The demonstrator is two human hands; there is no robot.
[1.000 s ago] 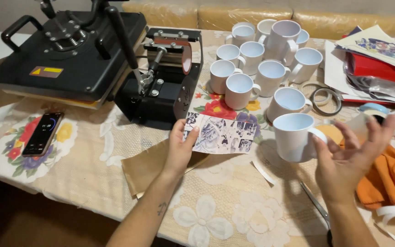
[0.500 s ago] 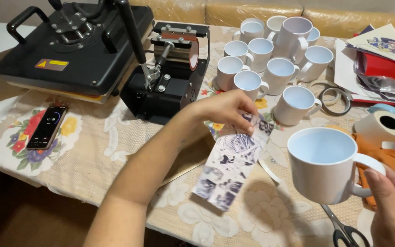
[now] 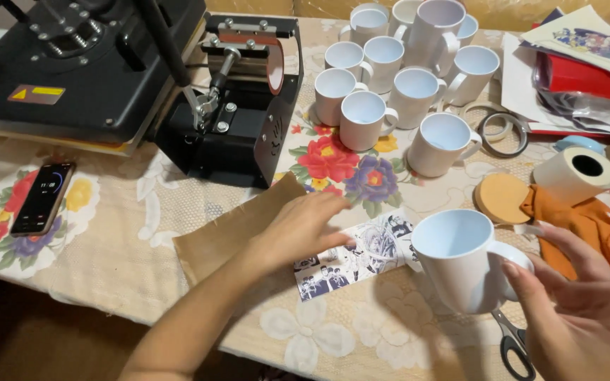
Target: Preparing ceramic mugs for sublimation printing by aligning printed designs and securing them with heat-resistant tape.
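Right hand (image 3: 587, 310) grip closed on white mug (image 3: 460, 261) handle; left hand (image 3: 305, 229) open, flat on printed strip (image 3: 361, 257), touching mug near bench (image 3: 142, 240) edge.

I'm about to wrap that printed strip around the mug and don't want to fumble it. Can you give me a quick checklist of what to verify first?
1. Right hand has the white mug by its handle: ok.
2. Mug held upright, mouth up, looks empty: ok.
3. Printed strip lies flat on the tablecloth under the left hand: ok.
4. Strip free of the mug: cannot tell, its right end runs behind the mug.
5. Scissors out of the way: not ok, they lie just below the mug.
6. Tape rolls within reach: ok, beside the spare mugs.
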